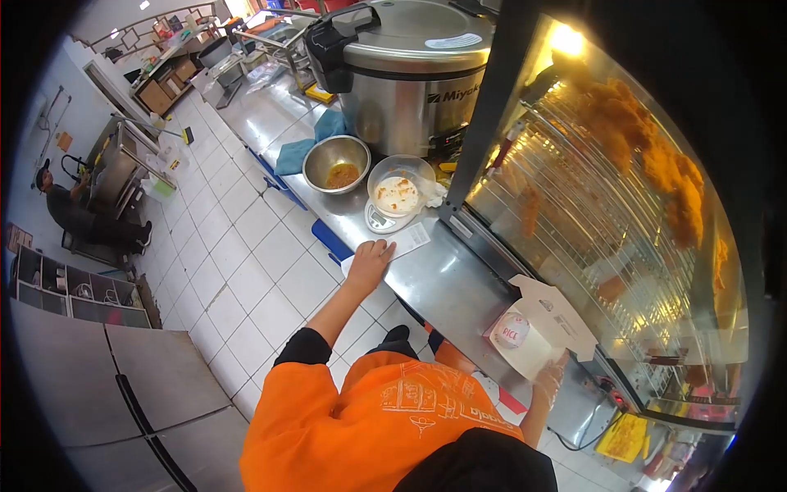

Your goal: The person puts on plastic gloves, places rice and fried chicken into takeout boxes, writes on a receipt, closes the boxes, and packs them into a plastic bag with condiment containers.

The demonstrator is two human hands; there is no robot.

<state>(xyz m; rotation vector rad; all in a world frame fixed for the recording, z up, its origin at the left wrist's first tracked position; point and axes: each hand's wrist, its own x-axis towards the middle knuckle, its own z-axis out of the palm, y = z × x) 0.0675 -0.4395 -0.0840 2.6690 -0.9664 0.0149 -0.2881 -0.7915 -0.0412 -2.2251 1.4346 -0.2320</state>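
My left hand (370, 261) rests on a white paper slip (408, 240) at the edge of the steel counter (447, 279), its fingers bent over the paper. Just beyond it are a small white scale (382, 220) with a plastic tub on top (397, 190) and a steel bowl (336, 165) holding brown sauce. On the right, my right hand (551, 375) is at the lower side of an open white carton (533, 344), its fingers partly hidden. A round wrapped item marked RICE (511, 330) sits inside the carton.
A large rice cooker (402, 82) stands at the back of the counter. The lit glass cabinet (607, 205) with fried food borders the right side. Blue cloths (297, 156) lie beside the bowl. Across the tiled floor (238, 271), a person (86, 215) works at a sink.
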